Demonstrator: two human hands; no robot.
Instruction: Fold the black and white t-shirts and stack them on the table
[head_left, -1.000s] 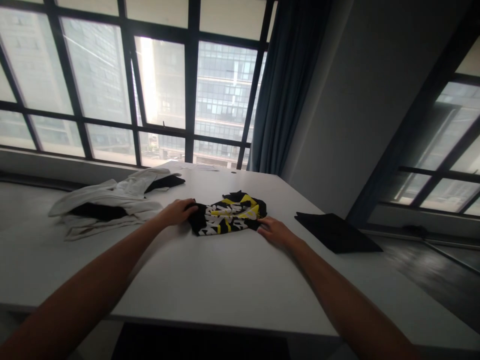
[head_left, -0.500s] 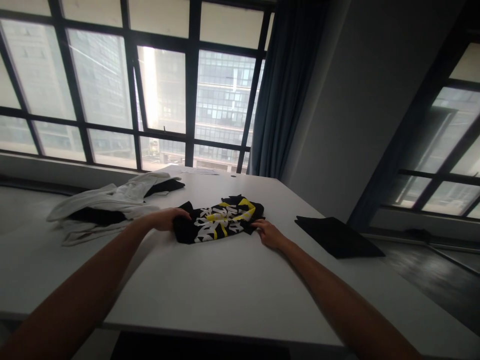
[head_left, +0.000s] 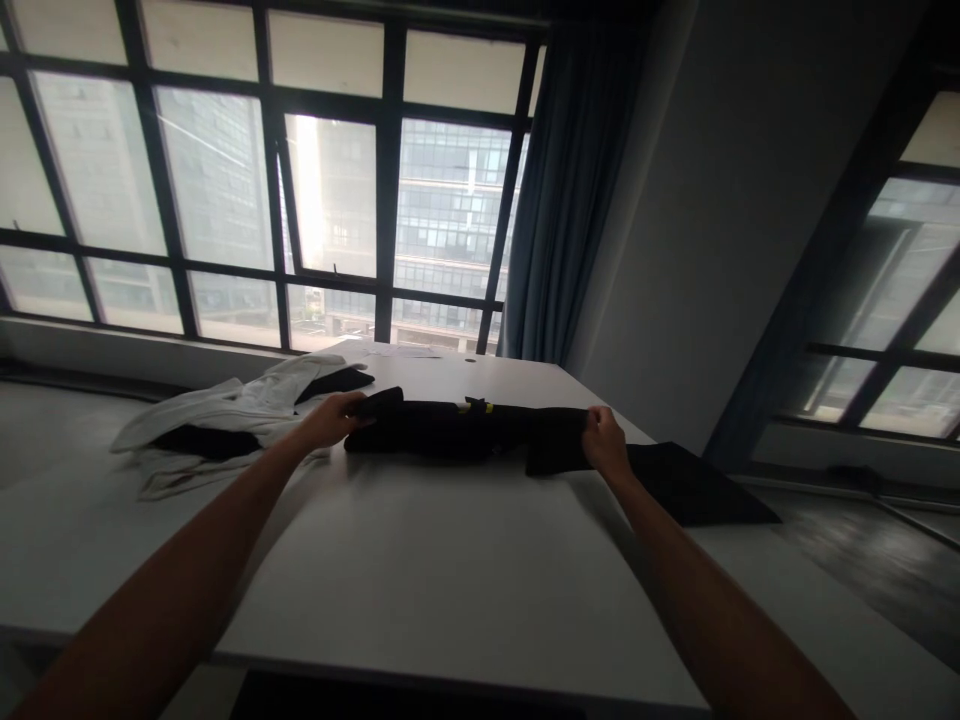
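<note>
A black shirt point(head_left: 457, 430) is stretched sideways between my two hands above the white table, its lower edge hanging at or near the tabletop. Only a small patch of its yellow and white print shows along the upper edge; the rest of the print is hidden. My left hand point(head_left: 335, 418) pinches the shirt's left end, where a flap of cloth folds up. On the other side, my right hand point(head_left: 604, 440) is closed around the right end.
A heap of white clothing point(head_left: 225, 410) with black pieces lies on the left of the white table point(head_left: 450, 580). Folded black cloth point(head_left: 697, 485) rests at the right edge. Papers point(head_left: 397, 350) lie at the far end, below windows and a blue curtain point(head_left: 551, 200).
The shirt was bunched on the table with its print showing; now it is lifted and spread wide, plain black side towards me. My right hand has moved right and up, my left slightly up.
</note>
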